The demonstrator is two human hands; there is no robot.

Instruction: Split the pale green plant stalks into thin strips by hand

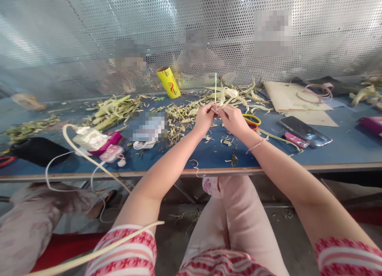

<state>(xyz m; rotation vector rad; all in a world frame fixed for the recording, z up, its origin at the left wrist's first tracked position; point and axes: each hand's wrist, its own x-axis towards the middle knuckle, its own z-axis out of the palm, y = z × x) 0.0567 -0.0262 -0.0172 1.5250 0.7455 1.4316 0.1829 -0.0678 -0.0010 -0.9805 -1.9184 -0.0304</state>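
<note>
I watch from a distance: the left hand and the right hand meet above the blue table. The fingers of both are nearly closed, pinching a pale plant strip, which rises upright near the plant shreds.

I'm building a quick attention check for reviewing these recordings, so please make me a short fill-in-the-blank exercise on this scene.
1. The left hand and right hand hold a pale plant strip above a ____ tabletop.
2. The hollow tube near the metal panel is mainly ____ in colour.
3. A thin pink band circles the wrist of the ____ arm.
4. The metal panel is pierced with many small ____.

Missing words: blue; yellow; right; holes.
</note>
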